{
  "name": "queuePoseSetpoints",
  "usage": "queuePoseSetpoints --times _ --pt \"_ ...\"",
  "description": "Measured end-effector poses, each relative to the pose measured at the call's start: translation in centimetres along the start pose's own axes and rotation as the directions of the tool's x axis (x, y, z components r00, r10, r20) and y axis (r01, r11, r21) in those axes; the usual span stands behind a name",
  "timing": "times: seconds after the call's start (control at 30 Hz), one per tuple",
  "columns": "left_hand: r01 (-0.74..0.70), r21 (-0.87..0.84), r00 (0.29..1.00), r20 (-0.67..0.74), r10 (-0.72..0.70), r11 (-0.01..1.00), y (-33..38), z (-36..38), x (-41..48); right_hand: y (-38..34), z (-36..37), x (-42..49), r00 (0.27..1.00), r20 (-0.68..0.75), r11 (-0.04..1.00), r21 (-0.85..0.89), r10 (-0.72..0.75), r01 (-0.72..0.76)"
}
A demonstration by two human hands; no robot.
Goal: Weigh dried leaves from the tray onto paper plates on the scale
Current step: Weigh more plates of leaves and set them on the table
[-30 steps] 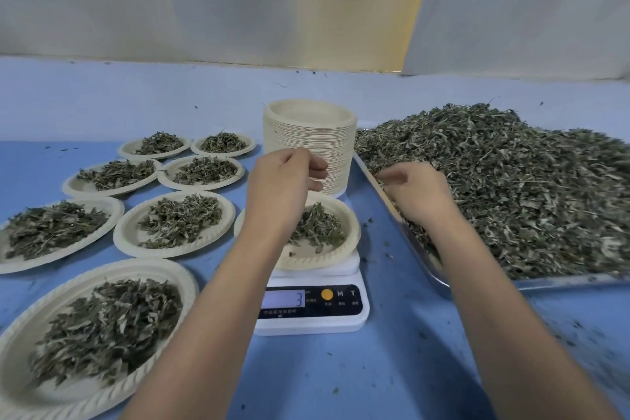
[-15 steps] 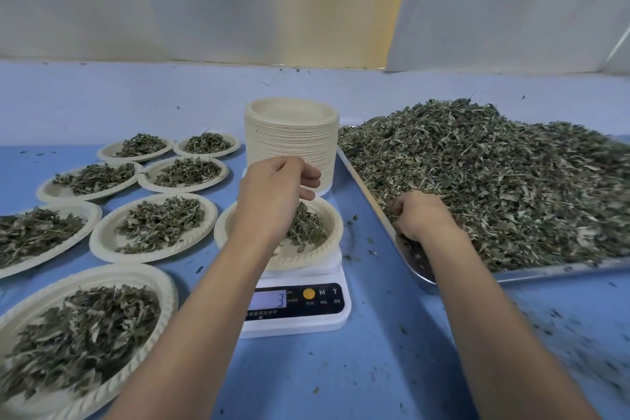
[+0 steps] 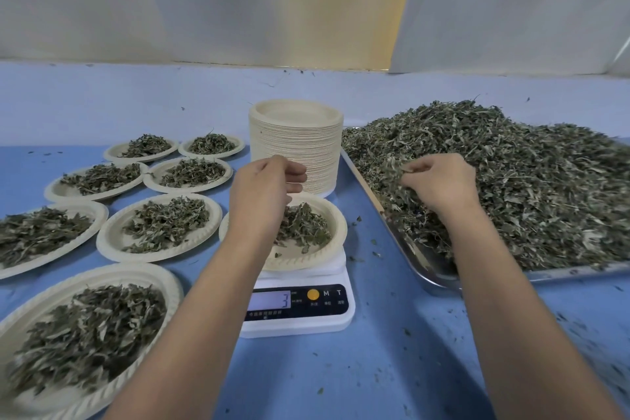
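Already 7 filled plates [image 3: 112, 244] sit at the left, and an 8th plate [image 3: 306, 261] on the scale [image 3: 296, 320] holds a small portion, with the display [image 3: 272, 300] reading 3. The left hand [image 3: 266, 191] hovers over it, fingers curled, and I cannot tell whether it holds leaves. The right hand [image 3: 439, 184] grips a clump of dried leaves [image 3: 528, 187] on the heaped tray [image 3: 433, 274]. The tall stack of empty plates [image 3: 296, 153] suggests much remains.

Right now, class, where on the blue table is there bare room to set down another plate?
Bare: the table's near strip before the scale, between the forearms; and the far band behind the filled plates, left of the plate stack. Crowded: left of the scale, plates nearly rim to rim.
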State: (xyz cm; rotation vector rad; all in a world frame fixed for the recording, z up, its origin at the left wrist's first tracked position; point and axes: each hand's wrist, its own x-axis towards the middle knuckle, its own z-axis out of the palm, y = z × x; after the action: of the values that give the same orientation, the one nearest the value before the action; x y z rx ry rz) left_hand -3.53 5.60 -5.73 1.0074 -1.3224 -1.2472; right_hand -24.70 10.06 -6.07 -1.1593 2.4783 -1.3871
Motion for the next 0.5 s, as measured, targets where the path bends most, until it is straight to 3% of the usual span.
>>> queuePoseSetpoints --times 0.13,0.2,0.5 --pt "0.124 -0.179 0.992 -0.005 -0.127 0.976 0.3 -0.2 0.2 -2.1 0.4 -0.9 0.997 0.07 0.92 0.393 -0.025 -0.005" --pt "0.169 -0.232 0.986 0.032 -0.166 0.958 0.5 -0.3 0.2 -3.3 1.2 -1.8 0.985 0.139 0.865 0.502 -0.104 0.021" --pt "0.151 -0.136 0.984 0.116 -0.135 0.979 0.1 -0.8 0.7 -5.9 6.2 -5.8 0.859 0.261 0.871 0.356 -0.441 0.339"
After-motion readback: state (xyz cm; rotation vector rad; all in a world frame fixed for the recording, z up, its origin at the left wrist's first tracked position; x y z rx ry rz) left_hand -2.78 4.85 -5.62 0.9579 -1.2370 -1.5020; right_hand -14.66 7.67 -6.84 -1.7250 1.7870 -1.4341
